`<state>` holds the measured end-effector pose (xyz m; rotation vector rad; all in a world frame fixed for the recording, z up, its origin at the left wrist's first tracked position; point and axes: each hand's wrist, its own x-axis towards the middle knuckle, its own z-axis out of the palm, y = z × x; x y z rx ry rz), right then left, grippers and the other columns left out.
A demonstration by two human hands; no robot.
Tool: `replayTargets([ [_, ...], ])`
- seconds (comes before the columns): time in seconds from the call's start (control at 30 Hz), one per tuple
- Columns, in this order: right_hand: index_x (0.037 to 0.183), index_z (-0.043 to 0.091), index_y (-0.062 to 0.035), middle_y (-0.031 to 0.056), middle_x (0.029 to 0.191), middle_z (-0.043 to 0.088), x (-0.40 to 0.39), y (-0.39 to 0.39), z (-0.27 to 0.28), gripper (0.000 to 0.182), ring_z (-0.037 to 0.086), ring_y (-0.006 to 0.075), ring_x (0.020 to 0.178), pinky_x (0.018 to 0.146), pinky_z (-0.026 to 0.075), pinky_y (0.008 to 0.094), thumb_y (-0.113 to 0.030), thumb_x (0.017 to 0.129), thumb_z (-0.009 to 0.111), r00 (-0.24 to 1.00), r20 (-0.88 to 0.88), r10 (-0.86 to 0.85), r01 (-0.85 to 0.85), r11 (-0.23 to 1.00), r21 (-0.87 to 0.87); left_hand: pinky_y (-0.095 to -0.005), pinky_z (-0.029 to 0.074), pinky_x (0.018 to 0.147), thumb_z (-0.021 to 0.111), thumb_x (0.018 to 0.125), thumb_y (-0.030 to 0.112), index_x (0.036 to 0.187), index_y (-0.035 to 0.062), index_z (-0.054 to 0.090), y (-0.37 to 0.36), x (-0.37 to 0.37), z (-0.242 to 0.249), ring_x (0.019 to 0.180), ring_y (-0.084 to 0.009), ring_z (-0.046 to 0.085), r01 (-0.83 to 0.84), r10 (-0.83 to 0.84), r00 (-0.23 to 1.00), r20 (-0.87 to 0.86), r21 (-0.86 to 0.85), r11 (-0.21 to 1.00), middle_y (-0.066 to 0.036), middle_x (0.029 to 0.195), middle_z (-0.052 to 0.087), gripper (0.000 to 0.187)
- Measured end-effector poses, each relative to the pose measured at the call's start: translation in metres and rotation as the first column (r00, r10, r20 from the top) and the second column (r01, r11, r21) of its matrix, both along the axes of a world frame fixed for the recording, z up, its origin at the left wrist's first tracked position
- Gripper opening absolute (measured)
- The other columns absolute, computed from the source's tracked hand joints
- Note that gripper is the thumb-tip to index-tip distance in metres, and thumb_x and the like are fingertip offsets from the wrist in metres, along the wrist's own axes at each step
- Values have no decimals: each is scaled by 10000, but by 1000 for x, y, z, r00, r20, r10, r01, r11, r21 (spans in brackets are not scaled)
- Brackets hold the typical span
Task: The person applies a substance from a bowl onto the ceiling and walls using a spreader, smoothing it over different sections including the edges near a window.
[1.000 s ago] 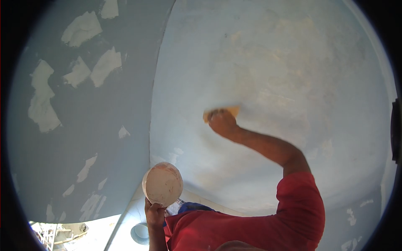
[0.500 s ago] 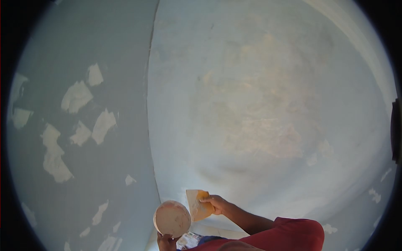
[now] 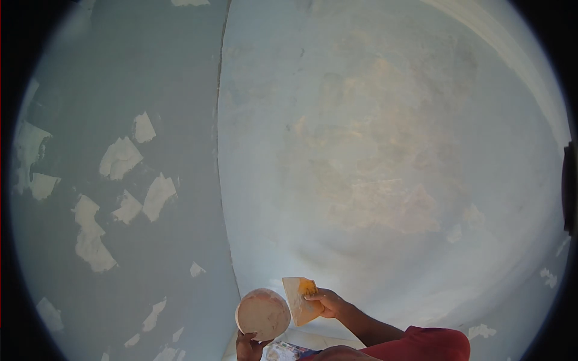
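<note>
Pale blue walls [image 3: 385, 150] fill the view, meeting at a corner, the left one dotted with white filler patches [image 3: 120, 157]. Low in the frame, the right hand [image 3: 328, 302] grasps an orange scraper [image 3: 299, 290], its blade smeared pale, just beside a round bowl [image 3: 263, 313] caked with putty. The left hand [image 3: 248, 346] holds that bowl from below, its fingers partly cut off by the frame's edge. A red sleeve [image 3: 427, 346] shows at the bottom; something printed under the bowl is too blurred to make out.
</note>
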<state>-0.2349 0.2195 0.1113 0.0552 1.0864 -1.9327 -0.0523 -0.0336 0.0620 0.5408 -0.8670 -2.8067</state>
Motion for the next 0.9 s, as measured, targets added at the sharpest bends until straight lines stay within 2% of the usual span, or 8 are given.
replayTargets([
  [0.27, 1268, 538, -28, 87, 1173, 630, 21, 3, 57, 475, 610, 237, 1111, 1012, 466, 423, -52, 826, 709, 965, -261, -9, 26, 998, 62, -586, 567, 852, 512, 700, 9, 1420, 47, 323, 14, 5, 30, 1212, -438, 526, 17, -16, 999, -43, 12, 1000, -217, 1328, 465, 745],
  [0.4, 1207, 601, -11, 79, 1103, 672, 30, 3, 79, 414, 633, 180, 998, 909, 498, 347, -124, 835, 743, 778, -620, 101, 125, 942, 311, -508, 534, 952, 520, 706, 31, 1457, 7, 301, 9, 2, 36, 1273, -368, 502, 9, -39, 981, -189, -154, 988, -195, 1375, 467, 782],
  [0.47, 1201, 596, -35, 118, 1029, 700, 32, 10, 98, 371, 667, 193, 911, 819, 528, 332, -177, 876, 705, 433, -793, 429, 317, 751, 580, -458, 502, 1008, 508, 686, 3, 1474, -8, 274, 21, -2, 48, 1284, -338, 498, -90, 57, 972, -229, -135, 987, -190, 1393, 462, 821],
  [0.53, 1135, 611, -55, 211, 898, 693, 39, 9, 125, 294, 682, 364, 794, 702, 534, 414, -171, 873, 677, 236, -799, 554, 408, 689, 598, -351, 517, 918, 474, 647, -36, 1463, -16, 281, 27, -2, 56, 1198, -291, 536, -95, 67, 985, -156, -182, 979, -164, 1326, 491, 839],
  [0.6, 1115, 608, -52, 221, 900, 688, 52, 1, 156, 269, 661, 404, 821, 714, 520, 444, -154, 872, 663, 254, -707, 660, 404, 591, 698, -330, 488, 920, 485, 650, -32, 1458, -29, 277, 37, 3, 86, 1184, -271, 523, -82, 58, 989, -138, -176, 981, -157, 1308, 488, 835],
  [0.67, 1126, 604, -26, 221, 880, 676, 50, 6, 155, 278, 635, 349, 772, 729, 515, 379, -165, 891, 660, 182, -637, 749, 396, 537, 745, -336, 475, 939, 492, 649, -29, 1458, -33, 273, 48, 2, 95, 1200, -271, 511, -103, 75, 986, -149, -186, 977, -159, 1316, 480, 838],
  [0.7, 1108, 606, -24, 189, 880, 679, 54, 5, 162, 273, 637, 309, 766, 743, 505, 372, -188, 897, 662, 288, -550, 784, 347, 449, 823, -341, 462, 959, 499, 648, -25, 1457, -37, 270, 57, 6, 97, 1216, -272, 499, -120, 81, 978, -193, -200, 972, -161, 1324, 473, 841],
  [0.9, 1102, 612, 12, 112, 935, 685, 27, -10, 156, 314, 625, 190, 827, 780, 492, 332, -175, 861, 689, 489, -486, 724, 111, 500, 859, -339, 449, 967, 511, 645, -7, 1457, -43, 270, 42, 0, 99, 1215, -273, 499, -95, 70, 989, -129, -202, 975, -171, 1332, 465, 848],
])
